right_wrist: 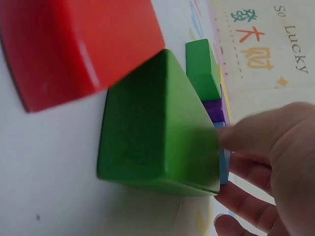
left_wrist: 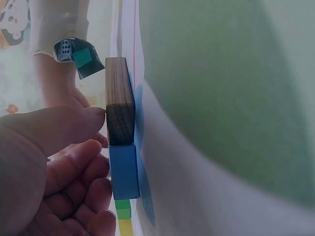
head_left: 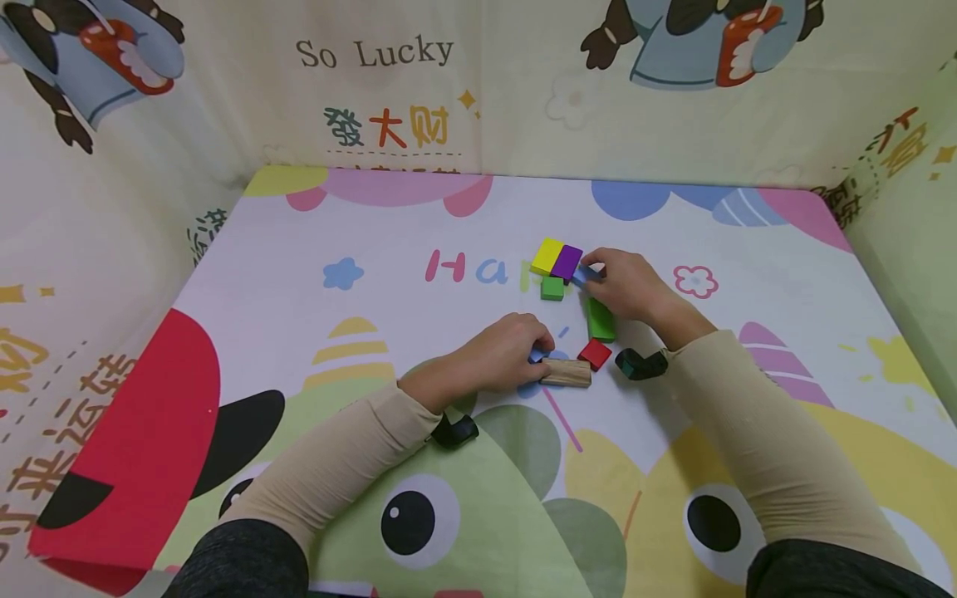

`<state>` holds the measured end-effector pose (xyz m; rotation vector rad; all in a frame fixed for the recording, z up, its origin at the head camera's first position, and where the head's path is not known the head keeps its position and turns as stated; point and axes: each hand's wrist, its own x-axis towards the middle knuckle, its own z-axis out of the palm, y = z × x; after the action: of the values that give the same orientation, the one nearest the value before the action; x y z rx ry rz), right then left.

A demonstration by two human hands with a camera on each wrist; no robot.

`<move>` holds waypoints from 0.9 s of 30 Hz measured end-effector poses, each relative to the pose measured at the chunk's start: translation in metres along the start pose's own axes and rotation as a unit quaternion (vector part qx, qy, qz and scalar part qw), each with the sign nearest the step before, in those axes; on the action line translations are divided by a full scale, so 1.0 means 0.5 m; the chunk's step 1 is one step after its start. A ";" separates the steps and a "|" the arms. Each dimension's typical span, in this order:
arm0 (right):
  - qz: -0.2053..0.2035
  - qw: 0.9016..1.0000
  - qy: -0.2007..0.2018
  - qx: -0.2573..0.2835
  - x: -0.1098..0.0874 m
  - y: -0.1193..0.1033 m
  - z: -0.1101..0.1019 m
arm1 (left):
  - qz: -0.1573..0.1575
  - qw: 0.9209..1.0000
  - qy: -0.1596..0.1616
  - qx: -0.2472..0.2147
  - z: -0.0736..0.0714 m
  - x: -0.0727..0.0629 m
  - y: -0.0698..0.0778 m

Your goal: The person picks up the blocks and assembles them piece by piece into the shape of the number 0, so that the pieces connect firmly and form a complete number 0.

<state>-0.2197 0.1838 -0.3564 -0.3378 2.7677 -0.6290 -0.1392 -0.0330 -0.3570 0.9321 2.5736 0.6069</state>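
Observation:
My left hand (head_left: 508, 353) is at a natural wood block (head_left: 566, 373) and a small blue block (left_wrist: 124, 171) joined end to side. Its thumb touches the wood block; the bent fingers lie along the blue one, and whether they grip is unclear. Farther off, my right hand (head_left: 624, 286) pinches another blue block (head_left: 586, 276) between thumb and fingers, beside a purple block (head_left: 567, 262). A yellow block (head_left: 547, 256) adjoins the purple one, with a small green block (head_left: 552, 289) in front. Below my right hand, a longer green block (right_wrist: 142, 132) meets a red block (head_left: 595, 355).
The blocks form a curved row on a printed mat (head_left: 419, 307) covering the table. Patterned cloth walls (head_left: 523, 108) stand behind and at both sides. A dark wrist device sits under each forearm, the right one (head_left: 640, 364) close to the red block.

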 end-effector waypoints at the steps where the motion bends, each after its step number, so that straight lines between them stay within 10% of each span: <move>1: -0.003 1.000 0.001 0.000 0.000 0.001 0.000 | -0.001 1.000 -0.001 0.001 0.000 0.000 0.000; 27: 0.000 1.000 -0.009 -0.005 -0.007 0.001 -0.008 | -0.006 1.000 -0.003 0.003 0.000 0.000 0.001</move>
<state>-0.2178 0.1866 -0.3524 -0.3447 2.7551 -0.6109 -0.1388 -0.0325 -0.3566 0.9191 2.5756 0.5939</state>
